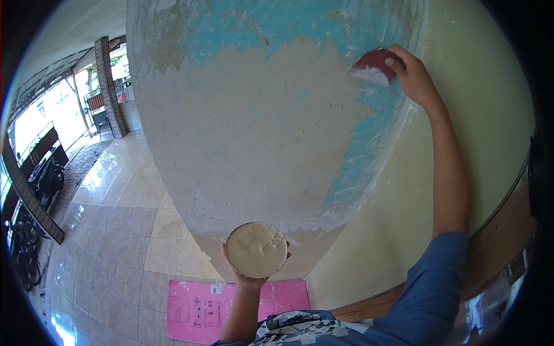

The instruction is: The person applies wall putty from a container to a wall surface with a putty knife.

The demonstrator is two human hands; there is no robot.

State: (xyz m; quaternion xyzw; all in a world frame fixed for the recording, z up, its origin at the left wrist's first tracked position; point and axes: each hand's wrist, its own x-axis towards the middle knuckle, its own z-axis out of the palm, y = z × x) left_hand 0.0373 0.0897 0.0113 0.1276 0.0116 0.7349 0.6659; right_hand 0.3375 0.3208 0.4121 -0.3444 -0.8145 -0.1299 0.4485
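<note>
My right hand [414, 78] grips a maroon scraper [375, 62] with pale filler on its edge, raised against the upper right of the wall. That wall [248, 127] carries a broad layer of greyish-beige filler, with patchy turquoise paint showing along the top and down the right side. Low in the middle, my left hand [247, 278] holds a round tub [255, 249] full of beige paste from beneath, its fingertips showing at both sides of the rim.
A pale green wall [404, 202] meets the patched wall on the right, with brown wood [502, 219] beyond. A pink board [288, 300] lies below me on the tiled floor [115, 236]. At the left are pillars [109, 86] and parked two-wheelers [46, 181].
</note>
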